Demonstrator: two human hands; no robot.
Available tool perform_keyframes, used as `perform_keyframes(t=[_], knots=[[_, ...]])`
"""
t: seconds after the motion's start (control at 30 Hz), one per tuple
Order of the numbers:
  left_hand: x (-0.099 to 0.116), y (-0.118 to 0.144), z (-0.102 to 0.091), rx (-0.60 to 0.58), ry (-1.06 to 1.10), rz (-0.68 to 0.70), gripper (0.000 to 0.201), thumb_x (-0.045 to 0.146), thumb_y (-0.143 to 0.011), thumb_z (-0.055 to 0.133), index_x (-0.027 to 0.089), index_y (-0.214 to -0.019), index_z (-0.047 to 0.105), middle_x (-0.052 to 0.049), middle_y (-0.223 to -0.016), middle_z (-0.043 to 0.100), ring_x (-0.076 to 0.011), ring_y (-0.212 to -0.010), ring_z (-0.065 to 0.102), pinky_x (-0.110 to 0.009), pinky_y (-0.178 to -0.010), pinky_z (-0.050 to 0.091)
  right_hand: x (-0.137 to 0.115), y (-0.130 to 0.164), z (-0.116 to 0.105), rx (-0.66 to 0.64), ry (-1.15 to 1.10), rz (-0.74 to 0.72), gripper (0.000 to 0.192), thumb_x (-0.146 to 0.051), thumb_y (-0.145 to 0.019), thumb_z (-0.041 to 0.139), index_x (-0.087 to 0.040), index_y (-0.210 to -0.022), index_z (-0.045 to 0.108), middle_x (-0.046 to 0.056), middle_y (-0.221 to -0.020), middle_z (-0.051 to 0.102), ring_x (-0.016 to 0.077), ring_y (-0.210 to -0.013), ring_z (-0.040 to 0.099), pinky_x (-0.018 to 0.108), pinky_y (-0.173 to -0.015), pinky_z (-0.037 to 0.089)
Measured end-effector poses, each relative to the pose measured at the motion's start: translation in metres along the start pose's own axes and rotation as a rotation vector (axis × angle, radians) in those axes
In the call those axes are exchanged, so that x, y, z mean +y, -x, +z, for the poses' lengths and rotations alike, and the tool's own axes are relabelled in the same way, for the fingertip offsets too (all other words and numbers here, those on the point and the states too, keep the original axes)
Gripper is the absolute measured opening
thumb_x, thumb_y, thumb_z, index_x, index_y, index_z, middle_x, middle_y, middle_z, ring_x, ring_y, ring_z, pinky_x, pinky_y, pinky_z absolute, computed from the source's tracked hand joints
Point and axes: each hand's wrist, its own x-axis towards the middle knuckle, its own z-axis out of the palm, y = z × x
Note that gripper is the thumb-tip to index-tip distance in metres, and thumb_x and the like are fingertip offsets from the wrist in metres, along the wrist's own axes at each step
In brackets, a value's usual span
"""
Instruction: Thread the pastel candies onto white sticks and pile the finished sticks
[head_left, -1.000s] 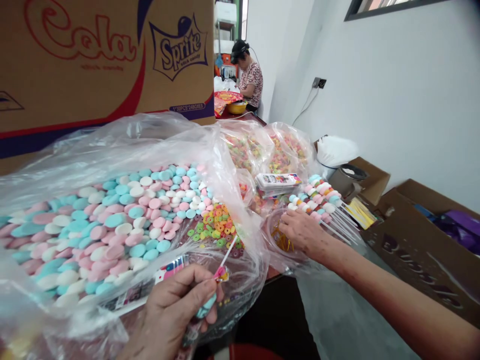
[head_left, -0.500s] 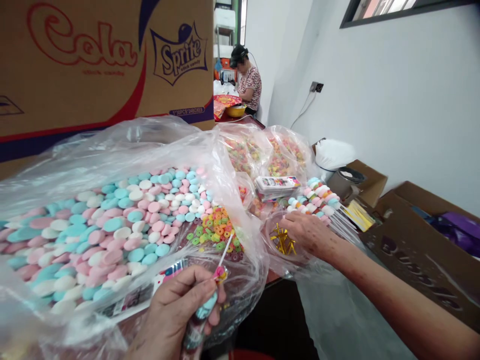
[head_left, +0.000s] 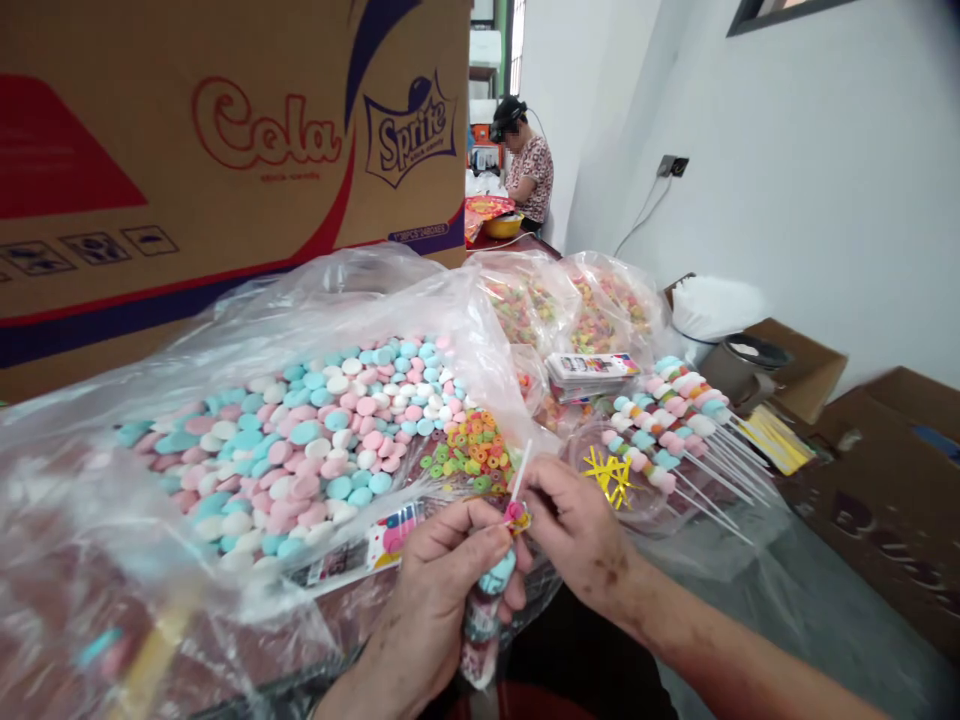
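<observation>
My left hand point(head_left: 457, 575) is closed round a candy skewer point(head_left: 491, 600) in a printed clear wrapper, its white stick point(head_left: 523, 470) pointing up. Pale blue marshmallow shows through the wrapper. The thumb and forefinger pinch the gathered wrapper neck. At that neck, my right hand point(head_left: 574, 520) has its fingers pinched beside the stick; what they hold is hidden. To its right, gold twist ties point(head_left: 609, 475) lie in a clear round tub point(head_left: 652, 500). Behind the hands, ring-shaped gummies point(head_left: 472, 450) and pink, white and blue marshmallows point(head_left: 300, 440) lie in an open clear plastic bag point(head_left: 495, 350).
Several finished candy skewers point(head_left: 675, 420) lie at right, near a stack of printed wrappers point(head_left: 589, 370). More bags of gummies point(head_left: 600, 300) stand behind. A large carton point(head_left: 247, 150) blocks the left back. Open boxes point(head_left: 892, 480) stand at right. Another person point(head_left: 529, 170) works at the far end.
My right hand has moved left from the tub of twist ties to the wrapper neck. My left hand still holds the skewer, and the view has shifted left.
</observation>
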Motion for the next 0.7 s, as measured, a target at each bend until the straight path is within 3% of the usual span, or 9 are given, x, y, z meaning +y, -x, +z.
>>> perform_keyframes(t=[0.1,0.23,0.5,0.6,0.7], knots=[[0.0004,0.0015,-0.0055,0.017,0.02,0.01,0.018,0.029,-0.081,0.07,0.014,-0.072,0.064,-0.002,-0.062,0.068,-0.0081,-0.043,0.057,-0.015,-0.039,0.043,-0.0094,0.0015,0.0135,-0.117,-0.141,0.1,0.014,-0.011,-0.084,0.049,-0.019,-0.074,0.056,-0.003,-0.071,0.057,0.0105,-0.068,0.053,0.021,-0.066,0.04],[0.0003,0.0054,-0.0112,0.044,0.028,0.015,0.017,0.028,-0.081,0.07,0.014,-0.077,0.062,-0.003,-0.062,0.067,-0.0082,-0.042,0.056,-0.016,-0.039,0.044,-0.0079,0.0003,0.0118,-0.266,-0.231,0.247,0.016,-0.01,-0.084,0.047,-0.018,-0.074,0.057,-0.004,-0.065,0.058,0.0103,-0.062,0.053,0.022,-0.063,0.041],[-0.002,0.0049,-0.0094,0.126,0.062,0.07,0.017,0.026,-0.079,0.071,0.017,-0.08,0.057,-0.001,-0.06,0.068,-0.0084,-0.041,0.055,-0.015,-0.037,0.043,-0.0127,-0.0021,0.0128,-0.332,-0.256,0.295,0.022,-0.011,-0.085,0.048,-0.017,-0.066,0.057,-0.004,-0.062,0.057,0.009,-0.059,0.05,0.02,-0.059,0.039],[-0.0019,0.0041,-0.0108,0.179,0.074,0.081,0.014,0.025,-0.079,0.07,0.017,-0.078,0.058,0.0,-0.06,0.068,-0.0082,-0.04,0.055,-0.014,-0.036,0.041,-0.0122,-0.0006,0.0136,-0.312,-0.192,0.235,0.02,-0.011,-0.085,0.051,-0.017,-0.067,0.059,-0.004,-0.064,0.056,0.0085,-0.059,0.051,0.019,-0.057,0.039],[-0.0018,0.0018,-0.011,0.217,0.083,0.065,0.013,0.025,-0.077,0.07,0.017,-0.076,0.059,0.001,-0.058,0.067,-0.008,-0.038,0.054,-0.014,-0.034,0.04,-0.0086,0.0043,0.0163,-0.192,0.077,-0.052,0.02,-0.009,-0.087,0.051,-0.016,-0.071,0.061,-0.001,-0.068,0.055,0.0111,-0.063,0.051,0.022,-0.06,0.039]])
